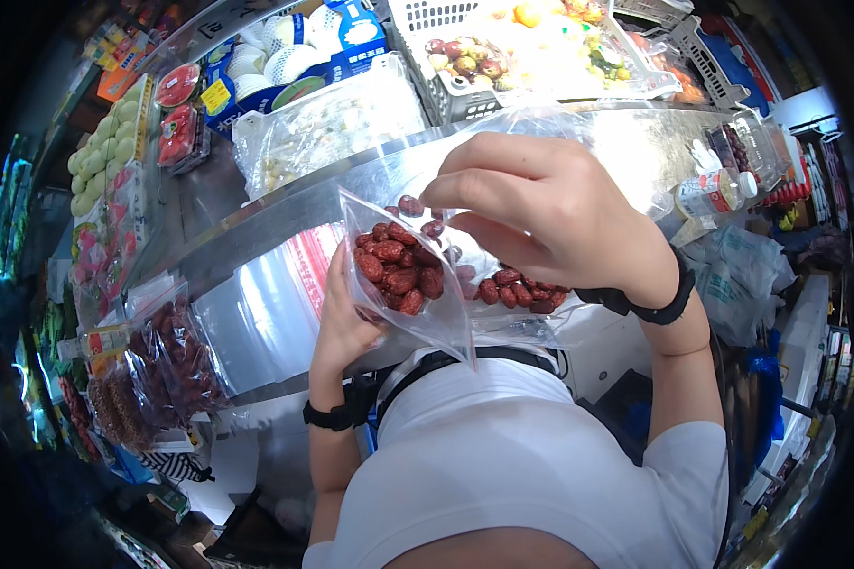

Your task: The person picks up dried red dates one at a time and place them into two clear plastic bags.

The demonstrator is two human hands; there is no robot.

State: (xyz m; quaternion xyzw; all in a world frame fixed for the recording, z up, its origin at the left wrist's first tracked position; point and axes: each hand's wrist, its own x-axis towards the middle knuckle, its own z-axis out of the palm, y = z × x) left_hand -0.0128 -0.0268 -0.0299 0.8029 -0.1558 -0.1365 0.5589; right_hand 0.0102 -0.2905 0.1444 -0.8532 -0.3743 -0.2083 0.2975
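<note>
My left hand (343, 320) grips a clear zip-top plastic bag (450, 334) from its left side. The bag's mouth gapes upward, and wrinkled dried red dates (401, 274) lie inside. Over the bag's far edge hangs my right hand (541, 206), its fingers curled and thumb near the index finger. A few single dates (410, 206) show right by those fingertips; whether the hand pinches one, I cannot tell. More dates (516, 290) rest in clear plastic to the right of the bag, partly covered by my right hand and wrist.
A stack of flat zip bags (263, 306) with red-striped tops lies on the metal counter (199, 267). Filled bags of dates (178, 355) stand at the left. Fruit crates (462, 99) line the far side. A bottle (712, 192) and plastic bags (736, 277) are at the right.
</note>
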